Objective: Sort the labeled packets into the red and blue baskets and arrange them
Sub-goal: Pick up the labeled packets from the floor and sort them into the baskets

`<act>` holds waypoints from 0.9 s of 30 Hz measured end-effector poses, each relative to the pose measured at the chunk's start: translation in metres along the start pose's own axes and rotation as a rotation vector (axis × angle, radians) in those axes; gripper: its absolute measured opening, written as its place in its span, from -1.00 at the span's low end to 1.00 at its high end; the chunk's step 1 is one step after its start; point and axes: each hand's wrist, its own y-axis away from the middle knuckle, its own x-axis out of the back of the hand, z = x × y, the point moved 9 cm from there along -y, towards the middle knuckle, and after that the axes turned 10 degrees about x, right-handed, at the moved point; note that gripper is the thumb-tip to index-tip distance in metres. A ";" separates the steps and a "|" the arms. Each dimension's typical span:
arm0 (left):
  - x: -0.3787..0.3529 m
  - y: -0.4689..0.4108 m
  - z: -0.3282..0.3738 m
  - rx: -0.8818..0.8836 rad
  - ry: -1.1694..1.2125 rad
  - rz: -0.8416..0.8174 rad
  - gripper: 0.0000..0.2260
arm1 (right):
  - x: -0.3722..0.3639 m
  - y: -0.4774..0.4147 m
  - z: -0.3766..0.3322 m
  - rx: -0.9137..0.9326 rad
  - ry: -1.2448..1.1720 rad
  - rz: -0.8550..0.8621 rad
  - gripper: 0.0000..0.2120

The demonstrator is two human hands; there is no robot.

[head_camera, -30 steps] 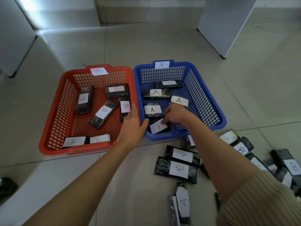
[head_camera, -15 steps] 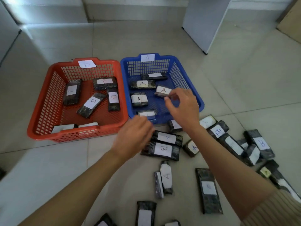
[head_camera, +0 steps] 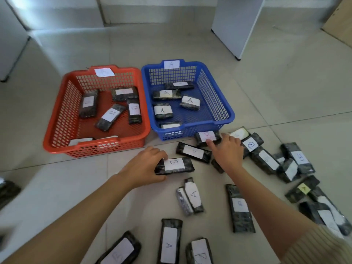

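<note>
A red basket labelled B sits on the floor at left and holds several dark packets. Beside it on the right, a blue basket labelled A also holds several packets. Many more labelled packets lie scattered on the floor in front. My left hand grips the left end of a packet labelled B lying on the floor. My right hand reaches forward, its index finger touching the white label of a packet just below the blue basket's front wall.
Loose packets spread over the tiled floor from the centre to the right edge, some stacked on each other. A white cabinet stands behind the blue basket, another white unit at far left, and a brown board at top right.
Both hands have left the blue basket and come down to the floor. My left hand has taken hold of the B packet; my right hand has dropped onto a packet by the basket.
</note>
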 end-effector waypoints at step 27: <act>0.152 0.082 -0.195 0.714 0.429 0.638 -0.56 | 0.048 -0.022 -0.245 0.419 -0.790 -0.070 -0.84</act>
